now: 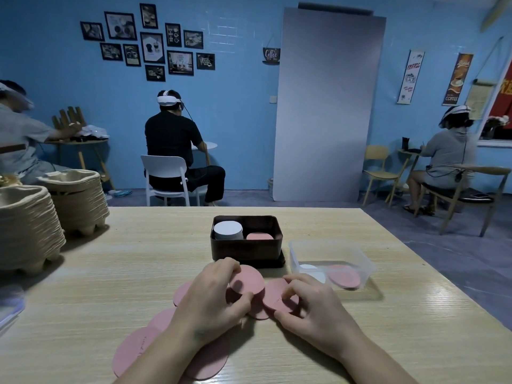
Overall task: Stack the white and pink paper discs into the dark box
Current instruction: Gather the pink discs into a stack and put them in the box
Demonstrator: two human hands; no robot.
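Pink round paper discs (135,353) are lying spread on the light wooden table (110,273), close before the dark rectangular box (246,249). My left hand (216,295) is gripping one of them by its edge, and my right hand (310,303) is pinching a neighbouring one. Inside the box a stack of white paper discs (228,230) is standing on the left, higher than the low pink stack (259,236) beside it. I am judging the work as partly done: several pink discs are waiting on the table, and a few more are lying in the clear plastic container (363,261) at the right.
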